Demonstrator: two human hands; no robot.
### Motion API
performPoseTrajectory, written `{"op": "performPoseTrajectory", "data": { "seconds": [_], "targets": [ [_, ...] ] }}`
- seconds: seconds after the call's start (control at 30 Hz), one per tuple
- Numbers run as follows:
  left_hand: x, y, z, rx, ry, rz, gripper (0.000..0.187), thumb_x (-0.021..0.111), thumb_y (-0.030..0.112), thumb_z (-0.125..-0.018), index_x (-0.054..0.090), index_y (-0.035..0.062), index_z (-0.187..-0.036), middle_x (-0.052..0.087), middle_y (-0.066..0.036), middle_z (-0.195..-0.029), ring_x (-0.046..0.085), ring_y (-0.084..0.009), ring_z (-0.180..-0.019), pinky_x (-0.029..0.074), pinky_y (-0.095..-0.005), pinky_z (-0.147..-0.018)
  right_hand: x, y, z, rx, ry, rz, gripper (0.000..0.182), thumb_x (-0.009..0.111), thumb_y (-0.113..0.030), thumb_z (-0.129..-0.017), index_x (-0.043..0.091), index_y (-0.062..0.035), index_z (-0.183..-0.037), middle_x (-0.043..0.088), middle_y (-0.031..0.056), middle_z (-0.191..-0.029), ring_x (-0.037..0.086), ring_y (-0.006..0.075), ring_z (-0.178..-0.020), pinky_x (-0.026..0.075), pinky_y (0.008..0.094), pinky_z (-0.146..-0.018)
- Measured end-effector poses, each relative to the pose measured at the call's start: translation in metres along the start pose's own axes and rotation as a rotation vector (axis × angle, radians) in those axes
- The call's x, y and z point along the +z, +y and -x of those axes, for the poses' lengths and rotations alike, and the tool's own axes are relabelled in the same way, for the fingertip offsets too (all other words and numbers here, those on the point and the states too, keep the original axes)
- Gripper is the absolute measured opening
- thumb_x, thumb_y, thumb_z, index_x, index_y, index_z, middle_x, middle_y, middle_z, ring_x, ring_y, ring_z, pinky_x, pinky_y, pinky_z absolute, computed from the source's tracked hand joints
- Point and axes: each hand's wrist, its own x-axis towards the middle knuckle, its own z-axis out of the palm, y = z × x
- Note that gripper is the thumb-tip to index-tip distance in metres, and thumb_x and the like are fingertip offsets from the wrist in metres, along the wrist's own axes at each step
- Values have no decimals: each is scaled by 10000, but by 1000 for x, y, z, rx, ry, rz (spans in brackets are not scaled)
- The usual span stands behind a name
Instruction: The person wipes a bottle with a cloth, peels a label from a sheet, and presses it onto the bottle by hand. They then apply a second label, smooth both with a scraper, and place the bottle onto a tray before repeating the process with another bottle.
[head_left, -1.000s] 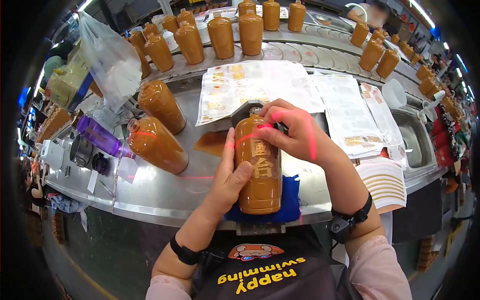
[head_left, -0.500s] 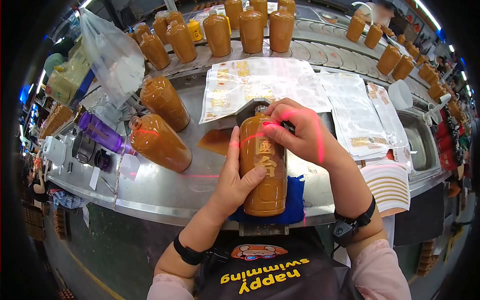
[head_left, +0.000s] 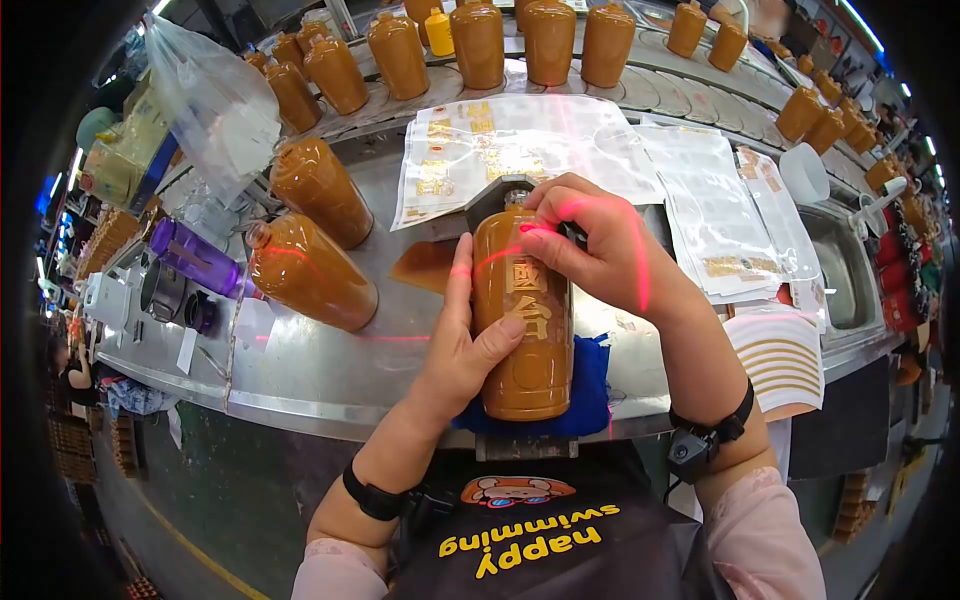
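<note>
A glossy brown bottle with gold characters on its front lies on a blue cloth, its neck toward a grey metal holder. My left hand holds the bottle's left side, thumb on the front near the lower character. At the bottle's shoulder, my right hand has thumb and forefinger pinched together above the upper character; whatever is between them is too small to make out. Red laser lines cross the bottle and my right hand. Left of the holder is a brown translucent piece.
Two brown bottles stand at the left, near a purple cup. Printed sheets lie behind, with more sheets at the right beside a sink. Bottles line the conveyor; a person is at the far right.
The view has shifted slightly, and the conveyor bottles have moved right. Both hands keep nearly the same place on the bottle.
</note>
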Motion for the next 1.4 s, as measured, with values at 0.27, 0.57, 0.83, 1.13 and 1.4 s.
{"op": "performPoseTrajectory", "data": {
  "seconds": [0.27,0.57,0.83,1.13,1.4],
  "targets": [
    [0,0,-1,-2,9,-21,972,639,288,-923,-54,-27,-1527,339,-189,-1465,409,-225,-1309,343,-329,-1084,0,0,1,-6,1,-16,186,696,-154,-887,612,8,-850,635,140,-1039,629,227,-912,499,319,-789],
    [2,1,1,2,19,-19,951,626,261,-930,-58,-18,-1529,346,-185,-1462,415,-219,-1303,353,-329,-1077,2,0,0,-25,27,-11,173,695,-147,-883,608,1,-861,636,133,-1013,632,236,-915,501,328,-804],
    [6,5,1,-15,23,15,935,618,232,-934,-60,-3,-1533,342,-185,-1464,434,-216,-1290,377,-334,-1063,8,18,39,109,186,-257,488,605,-296,-965,495,41,-1300,576,169,-1221,573,234,-1105,453,339,-955],
    [2,1,1,7,18,-19,922,607,268,-940,-45,9,-1539,296,-192,-1498,389,-222,-1334,339,-334,-1092,32,5,72,248,48,-627,854,634,-412,-934,208,72,-1495,405,249,-1440,411,295,-1349,327,371,-1111],
    [-4,1,4,-11,-32,51,848,533,269,-985,-52,5,-1539,221,-167,-1549,305,-220,-1394,277,-328,-1125,41,8,71,216,75,-467,945,700,-417,-880,203,131,-1468,414,298,-1426,407,320,-1360,333,375,-1107]
  ]
}}
